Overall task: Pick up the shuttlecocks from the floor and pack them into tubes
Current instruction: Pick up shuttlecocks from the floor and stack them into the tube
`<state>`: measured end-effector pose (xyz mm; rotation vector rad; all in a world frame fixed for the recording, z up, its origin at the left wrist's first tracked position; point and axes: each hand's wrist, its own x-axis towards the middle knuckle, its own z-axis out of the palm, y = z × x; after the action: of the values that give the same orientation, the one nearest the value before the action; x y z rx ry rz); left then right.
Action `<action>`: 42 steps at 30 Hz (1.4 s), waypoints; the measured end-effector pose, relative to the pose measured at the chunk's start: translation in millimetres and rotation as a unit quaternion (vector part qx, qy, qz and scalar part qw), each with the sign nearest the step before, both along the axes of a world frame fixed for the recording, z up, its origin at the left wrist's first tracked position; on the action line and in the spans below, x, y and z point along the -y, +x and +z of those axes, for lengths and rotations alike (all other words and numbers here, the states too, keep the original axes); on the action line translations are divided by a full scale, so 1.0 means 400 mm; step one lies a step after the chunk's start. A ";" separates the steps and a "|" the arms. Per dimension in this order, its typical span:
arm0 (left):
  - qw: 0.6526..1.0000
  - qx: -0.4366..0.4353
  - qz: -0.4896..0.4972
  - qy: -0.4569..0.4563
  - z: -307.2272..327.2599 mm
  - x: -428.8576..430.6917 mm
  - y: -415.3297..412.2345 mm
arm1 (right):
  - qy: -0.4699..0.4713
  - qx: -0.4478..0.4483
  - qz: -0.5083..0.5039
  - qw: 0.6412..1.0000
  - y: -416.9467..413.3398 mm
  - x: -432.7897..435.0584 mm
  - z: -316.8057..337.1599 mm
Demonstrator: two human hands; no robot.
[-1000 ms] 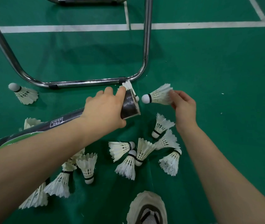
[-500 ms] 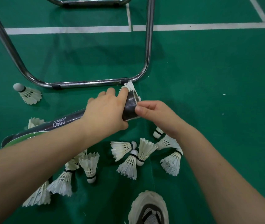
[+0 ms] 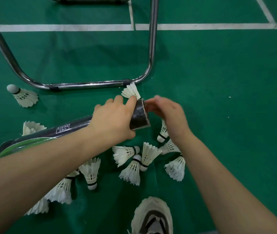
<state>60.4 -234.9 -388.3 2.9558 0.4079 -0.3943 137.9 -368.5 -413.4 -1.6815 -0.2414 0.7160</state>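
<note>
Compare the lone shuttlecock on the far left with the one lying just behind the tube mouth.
The left shuttlecock lies alone on open floor, its cork fully visible. The one behind the tube mouth lies against the chair frame; only its feathers show, its cork hidden by the left hand. Both are white, feathered and still unpacked.

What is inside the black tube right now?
Cannot tell: the tube mouth faces away, with the right hand at it. The left hand grips the tube. Only one shuttlecock's feathers show behind it.
</note>
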 end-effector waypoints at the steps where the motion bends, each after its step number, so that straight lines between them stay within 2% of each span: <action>1: 1.000 0.001 0.000 0.003 -0.001 -0.001 0.000 | -0.016 0.023 -0.071 0.997 0.012 0.022 -0.017; 3: 1.000 0.003 0.000 0.007 -0.005 -0.003 -0.003 | -0.131 0.075 -0.103 0.983 0.032 0.072 -0.058; 6: 1.000 0.002 0.002 0.006 -0.009 -0.007 -0.005 | -0.322 0.124 -0.012 0.938 0.042 0.128 -0.137; 9: 1.000 0.000 -0.002 0.006 -0.011 -0.003 -0.005 | -0.412 0.151 0.048 0.897 0.031 0.132 -0.180; 11: 1.000 -0.003 -0.004 0.006 -0.014 0.000 -0.006 | -0.433 0.156 0.052 0.886 0.028 0.129 -0.199; 15: 1.000 -0.003 -0.003 0.003 -0.015 -0.001 -0.004 | -0.326 0.084 -0.053 0.940 0.026 0.126 -0.191; 18: 1.000 -0.001 -0.001 0.005 -0.015 -0.003 -0.001 | -0.169 0.057 -0.158 0.971 0.024 0.121 -0.162; 21: 1.000 -0.001 0.000 0.008 -0.017 -0.002 -0.001 | -0.009 0.020 -0.246 0.969 0.024 0.099 -0.112; 23: 1.000 -0.001 0.000 0.010 -0.016 -0.003 -0.002 | 0.053 0.020 -0.243 0.968 0.020 0.076 -0.079; 28: 1.000 0.009 0.003 0.010 -0.012 -0.010 -0.003 | 0.147 0.001 -0.155 0.977 -0.006 0.020 -0.029; 31: 1.000 0.011 0.007 0.011 -0.010 -0.014 -0.003 | 0.113 -0.005 -0.039 0.993 -0.027 -0.005 -0.007; 35: 1.000 0.014 0.008 0.011 -0.006 -0.018 -0.004 | 0.067 -0.038 0.075 0.994 -0.034 -0.012 0.011; 38: 1.000 0.014 0.006 0.006 0.001 -0.018 -0.008 | 0.053 -0.047 0.178 0.981 -0.025 -0.008 0.015; 42: 1.000 0.016 -0.005 -0.007 0.008 -0.009 -0.017 | 0.035 -0.103 0.289 0.951 -0.025 -0.031 0.029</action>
<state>53.7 -231.4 -385.3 2.9466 0.3863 -0.3488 128.0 -356.2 -401.8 -1.4563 -0.6187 1.2938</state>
